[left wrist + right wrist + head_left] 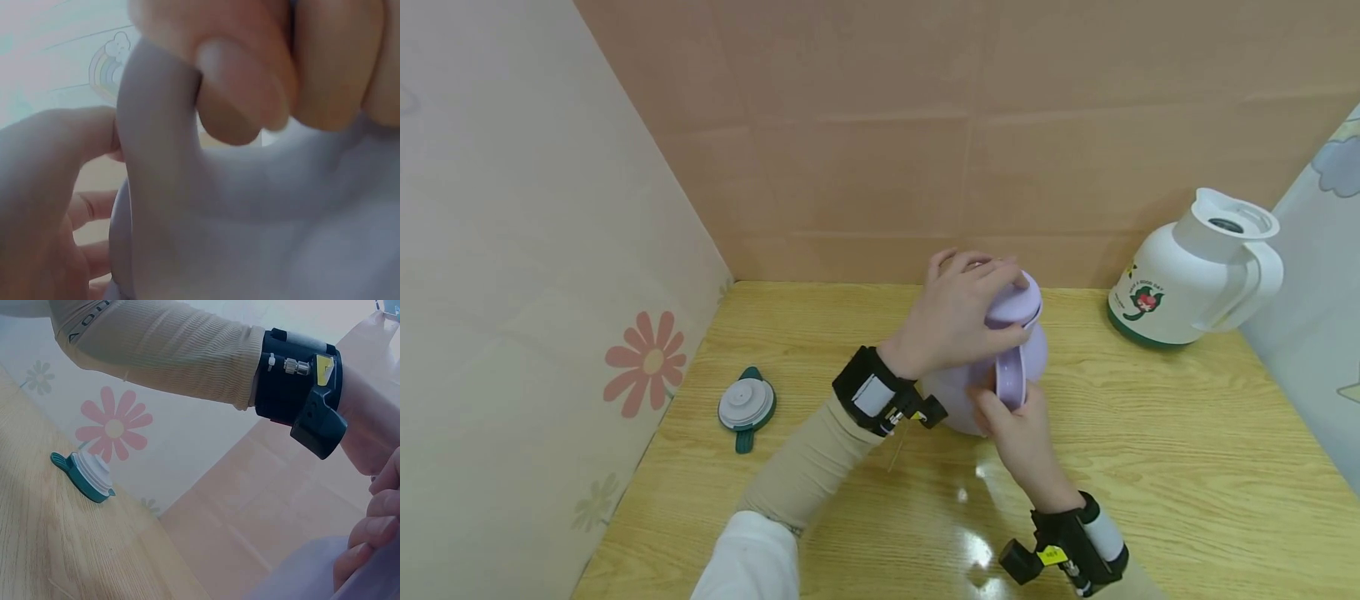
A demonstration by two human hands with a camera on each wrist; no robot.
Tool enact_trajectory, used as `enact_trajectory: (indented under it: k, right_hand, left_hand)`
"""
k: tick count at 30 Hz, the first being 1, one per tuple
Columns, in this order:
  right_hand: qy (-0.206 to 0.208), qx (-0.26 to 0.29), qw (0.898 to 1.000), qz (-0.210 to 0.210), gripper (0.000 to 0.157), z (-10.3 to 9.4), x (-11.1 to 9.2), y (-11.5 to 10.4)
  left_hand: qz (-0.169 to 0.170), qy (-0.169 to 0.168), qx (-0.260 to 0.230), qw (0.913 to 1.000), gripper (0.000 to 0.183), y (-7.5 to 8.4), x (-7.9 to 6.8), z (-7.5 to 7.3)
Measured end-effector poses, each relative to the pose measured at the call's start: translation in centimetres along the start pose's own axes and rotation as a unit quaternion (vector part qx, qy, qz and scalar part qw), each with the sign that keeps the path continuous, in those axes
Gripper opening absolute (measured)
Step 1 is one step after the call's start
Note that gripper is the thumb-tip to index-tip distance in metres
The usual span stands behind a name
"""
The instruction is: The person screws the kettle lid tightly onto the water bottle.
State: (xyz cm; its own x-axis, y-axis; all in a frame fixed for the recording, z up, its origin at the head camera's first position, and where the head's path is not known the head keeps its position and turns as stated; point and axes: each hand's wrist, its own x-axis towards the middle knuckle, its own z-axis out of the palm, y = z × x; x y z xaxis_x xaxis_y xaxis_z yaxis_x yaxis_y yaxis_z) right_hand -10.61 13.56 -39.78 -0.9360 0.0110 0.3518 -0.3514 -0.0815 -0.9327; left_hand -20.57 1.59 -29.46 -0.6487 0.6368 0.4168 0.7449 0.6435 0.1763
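A lavender jug stands on the table, partly hidden behind both hands. My left hand grips its rounded lid from above, fingers over the far side and thumb along the near side. Lower down, my right hand holds the jug's handle. In the left wrist view, curled right fingers pass through the handle. The right wrist view has the right fingers at its edge, against the lavender body.
To the left lies a green and white stopper lid. A white jug with a green base and an uncovered top stands at the back right. Walls border the wooden table at the left, back and right.
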Motion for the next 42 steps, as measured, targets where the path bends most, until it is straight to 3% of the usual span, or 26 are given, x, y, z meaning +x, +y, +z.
enact_trajectory:
  k: [7,11,15,20,22,28,36,42]
  right_hand:
    - [-0.007,0.008,1.0,-0.007,0.031,-0.1,0.0,0.1]
    - [-0.008,0.013,1.0,-0.009,0.03,-0.1,0.0,0.0]
    - [-0.003,0.006,1.0,-0.005,0.028,-0.1,0.0,-0.1]
    - [0.003,-0.004,1.0,0.001,0.029,-0.1,0.0,-0.3]
    - [0.004,-0.003,1.0,0.004,0.03,-0.1,0.0,-0.3]
    - [0.002,-0.004,1.0,0.009,0.03,-0.1,0.0,-0.4]
    - [-0.002,-0.002,1.0,0.001,0.029,-0.2,0.0,-0.3]
    - [-0.006,0.015,1.0,-0.008,0.029,-0.1,0.1,-0.1]
  left_hand:
    - [-0.012,0.002,-0.001,0.9999,0.041,-0.1,0.1,-0.2]
    - [-0.045,0.015,0.02,0.9987,0.058,0.4,-0.2,-0.8]
    - [-0.088,0.044,0.054,0.9937,0.08,1.4,-0.8,-1.1]
    - [-0.105,0.084,0.113,0.9845,0.081,2.3,-1.2,-1.1]
    - [-0.106,0.078,0.128,0.9831,0.076,2.5,-1.2,-0.9]
    - [-0.115,0.016,0.145,0.9826,0.06,2.5,-0.9,-0.7]
    - [-0.063,0.026,0.114,0.9911,0.052,1.5,-0.8,-0.7]
    - [0.004,0.017,0.028,0.9994,0.043,0.0,-0.5,-0.5]
